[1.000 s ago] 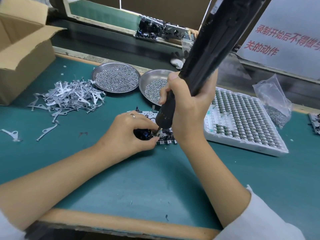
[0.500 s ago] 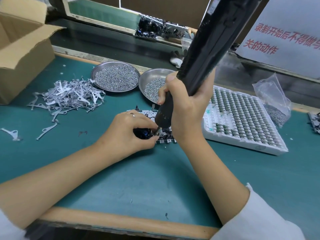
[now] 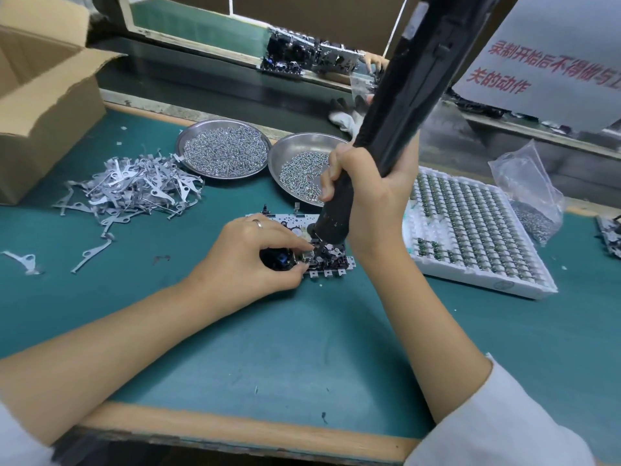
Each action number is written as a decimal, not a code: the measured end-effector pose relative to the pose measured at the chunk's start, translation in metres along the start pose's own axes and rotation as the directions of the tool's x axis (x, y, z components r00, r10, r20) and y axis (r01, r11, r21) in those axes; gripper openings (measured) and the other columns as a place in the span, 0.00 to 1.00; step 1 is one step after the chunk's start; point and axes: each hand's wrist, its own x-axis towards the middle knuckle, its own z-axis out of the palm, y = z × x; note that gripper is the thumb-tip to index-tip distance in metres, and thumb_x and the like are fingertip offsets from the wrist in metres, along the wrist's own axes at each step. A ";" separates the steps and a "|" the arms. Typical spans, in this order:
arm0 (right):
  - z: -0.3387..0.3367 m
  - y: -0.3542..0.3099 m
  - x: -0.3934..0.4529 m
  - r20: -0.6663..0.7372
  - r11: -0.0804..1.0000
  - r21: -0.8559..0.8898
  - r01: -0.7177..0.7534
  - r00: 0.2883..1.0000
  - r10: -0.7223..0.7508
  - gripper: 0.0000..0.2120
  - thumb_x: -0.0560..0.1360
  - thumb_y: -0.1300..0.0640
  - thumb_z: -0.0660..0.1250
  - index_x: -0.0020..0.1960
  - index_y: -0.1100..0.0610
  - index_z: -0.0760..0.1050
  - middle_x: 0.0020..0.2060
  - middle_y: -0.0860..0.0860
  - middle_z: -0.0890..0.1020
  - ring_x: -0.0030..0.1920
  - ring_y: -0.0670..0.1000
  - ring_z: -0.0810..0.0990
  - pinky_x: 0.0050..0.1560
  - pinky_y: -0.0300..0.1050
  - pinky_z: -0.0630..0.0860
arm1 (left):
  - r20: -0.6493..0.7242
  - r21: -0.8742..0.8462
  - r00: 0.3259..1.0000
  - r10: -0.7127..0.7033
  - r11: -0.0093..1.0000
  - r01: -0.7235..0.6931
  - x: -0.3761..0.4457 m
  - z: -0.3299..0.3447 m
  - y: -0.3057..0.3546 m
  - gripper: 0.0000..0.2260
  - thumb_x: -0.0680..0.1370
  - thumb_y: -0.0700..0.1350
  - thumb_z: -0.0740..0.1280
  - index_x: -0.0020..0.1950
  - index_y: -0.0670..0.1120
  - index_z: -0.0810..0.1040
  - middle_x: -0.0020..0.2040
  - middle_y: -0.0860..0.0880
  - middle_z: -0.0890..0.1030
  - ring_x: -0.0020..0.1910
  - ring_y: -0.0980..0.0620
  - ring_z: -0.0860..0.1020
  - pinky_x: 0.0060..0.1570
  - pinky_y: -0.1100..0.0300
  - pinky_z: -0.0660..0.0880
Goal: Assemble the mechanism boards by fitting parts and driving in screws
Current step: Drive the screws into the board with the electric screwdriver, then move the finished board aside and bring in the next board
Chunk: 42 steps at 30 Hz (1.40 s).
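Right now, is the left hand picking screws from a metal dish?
No, the left hand rests on the mechanism board, away from both dishes.

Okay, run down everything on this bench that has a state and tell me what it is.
Right hand: grips screwdriver.
Screwdriver: tilted, tip on board.
Left hand: holds board.
Board: flat on mat.
Left dish: full of screws.
Right dish: partly filled.
Box: open.
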 end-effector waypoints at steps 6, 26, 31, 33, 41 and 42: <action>-0.008 -0.001 -0.005 -0.001 0.997 -0.080 -0.014 1.000 0.014 0.16 0.73 0.62 0.68 0.57 0.56 0.66 0.32 0.48 0.76 0.29 0.51 0.75 0.32 0.47 0.75 | 0.007 -0.011 0.999 0.046 0.999 -0.046 0.001 -0.001 -0.004 0.10 0.65 0.35 0.77 0.45 0.42 0.86 0.40 0.49 0.84 0.41 0.58 0.76 0.49 0.70 0.70; -0.021 0.003 -0.092 0.595 0.124 -0.801 0.586 0.756 0.273 0.13 0.77 0.49 0.61 0.55 0.54 0.79 0.54 0.56 0.78 0.54 0.61 0.75 0.52 0.55 0.72 | -0.353 -0.320 0.905 -0.238 0.940 0.122 0.012 -0.007 -0.029 0.09 0.81 0.43 0.60 0.50 0.54 0.79 0.40 0.55 0.81 0.42 0.40 0.75 0.45 0.54 0.74; -0.058 -0.032 -0.127 0.600 0.130 -0.799 0.587 0.765 0.234 0.11 0.77 0.48 0.63 0.51 0.52 0.81 0.52 0.54 0.80 0.54 0.59 0.78 0.52 0.51 0.76 | -0.322 -0.258 0.927 -0.194 0.960 0.111 0.009 -0.007 -0.029 0.10 0.80 0.47 0.60 0.48 0.61 0.77 0.38 0.59 0.81 0.39 0.54 0.77 0.48 0.54 0.73; -0.084 -0.051 -0.139 0.556 0.125 -0.830 0.543 0.793 0.251 0.11 0.77 0.48 0.62 0.52 0.51 0.81 0.53 0.53 0.80 0.56 0.58 0.78 0.55 0.51 0.76 | -0.309 -0.238 0.930 -0.198 0.963 0.125 0.008 -0.005 -0.029 0.09 0.81 0.46 0.61 0.48 0.58 0.78 0.40 0.65 0.80 0.40 0.62 0.76 0.48 0.59 0.72; -0.208 -0.110 -0.142 0.052 -0.540 -0.838 0.076 0.997 0.059 0.12 0.58 0.64 0.77 0.42 0.61 0.83 0.44 0.62 0.82 0.48 0.69 0.80 0.48 0.73 0.71 | -0.294 -0.170 0.944 -0.150 0.980 0.103 0.005 -0.005 -0.025 0.07 0.80 0.45 0.62 0.51 0.54 0.79 0.42 0.68 0.79 0.41 0.59 0.77 0.47 0.64 0.70; -0.213 -0.109 -0.138 0.003 -0.551 -0.834 0.034 0.998 0.057 0.19 0.52 0.68 0.79 0.43 0.62 0.83 0.45 0.64 0.81 0.47 0.70 0.79 0.47 0.74 0.70 | -0.294 -0.152 0.946 -0.135 0.984 0.093 0.005 -0.005 -0.025 0.07 0.80 0.45 0.62 0.51 0.54 0.79 0.42 0.69 0.79 0.42 0.61 0.77 0.46 0.66 0.70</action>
